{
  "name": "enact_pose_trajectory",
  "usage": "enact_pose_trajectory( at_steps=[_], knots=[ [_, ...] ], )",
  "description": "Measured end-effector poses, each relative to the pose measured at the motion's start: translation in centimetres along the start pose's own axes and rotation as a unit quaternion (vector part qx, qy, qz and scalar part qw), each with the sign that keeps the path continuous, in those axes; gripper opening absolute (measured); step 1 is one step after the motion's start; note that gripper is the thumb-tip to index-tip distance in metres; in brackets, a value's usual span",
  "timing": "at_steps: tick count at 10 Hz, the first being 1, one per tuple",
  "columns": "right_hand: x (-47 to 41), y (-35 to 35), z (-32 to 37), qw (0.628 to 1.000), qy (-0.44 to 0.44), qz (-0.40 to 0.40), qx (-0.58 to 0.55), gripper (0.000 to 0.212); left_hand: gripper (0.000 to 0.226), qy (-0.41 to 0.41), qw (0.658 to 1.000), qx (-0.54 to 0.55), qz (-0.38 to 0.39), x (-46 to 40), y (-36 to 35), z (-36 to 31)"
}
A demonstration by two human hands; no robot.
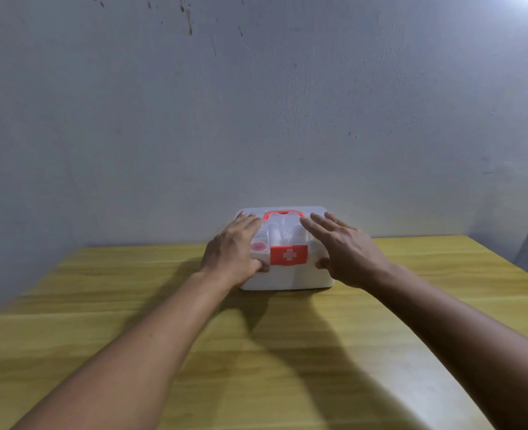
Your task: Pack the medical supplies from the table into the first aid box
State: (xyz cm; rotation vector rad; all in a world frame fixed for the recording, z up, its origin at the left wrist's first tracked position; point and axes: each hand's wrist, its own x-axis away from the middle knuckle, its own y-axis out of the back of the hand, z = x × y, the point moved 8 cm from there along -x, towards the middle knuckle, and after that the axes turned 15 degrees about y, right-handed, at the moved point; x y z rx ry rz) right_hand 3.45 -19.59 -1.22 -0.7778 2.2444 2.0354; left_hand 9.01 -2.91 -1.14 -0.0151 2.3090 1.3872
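Note:
A white first aid box [287, 277] with a clear lid, a red handle and a red latch bearing a white cross stands at the far middle of the wooden table [132, 305]. The lid is down. White bottles and a round red item show dimly through it. My left hand [236, 248] lies flat on the lid's left side, its thumb on the front edge. My right hand [346, 249] lies on the right side with fingers spread, its thumb at the front rim. No loose supplies are visible on the table.
A grey wall [256, 119] rises directly behind the box. The table's back edge runs along the wall, and its right edge falls away at the far right.

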Motion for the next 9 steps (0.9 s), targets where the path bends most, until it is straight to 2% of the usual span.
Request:
enact_pose_trajectory(
  at_steps=[6, 7, 8, 9],
  knots=[
    [-4.2, -2.3, -2.7, 0.999, -0.015, -0.017, -0.029, 0.092, 0.097, 0.014, 0.998, 0.056, 0.008, -5.4, -2.6, 1.4],
    [-4.0, -2.5, -2.6, 0.999, -0.018, -0.017, -0.033, 0.093, 0.099, 0.007, 0.999, 0.035, 0.01, -5.3, -2.7, 1.4],
    [-3.5, -2.3, -2.2, 0.999, -0.028, -0.016, -0.032, 0.102, 0.115, 0.018, 0.995, -0.088, 0.031, -4.9, -3.3, 0.9],
    [-1.1, -2.9, -2.3, 0.993, -0.084, -0.047, -0.074, 0.108, 0.131, 0.051, 0.993, -0.104, 0.025, -2.8, -3.7, 1.2]
  ],
)
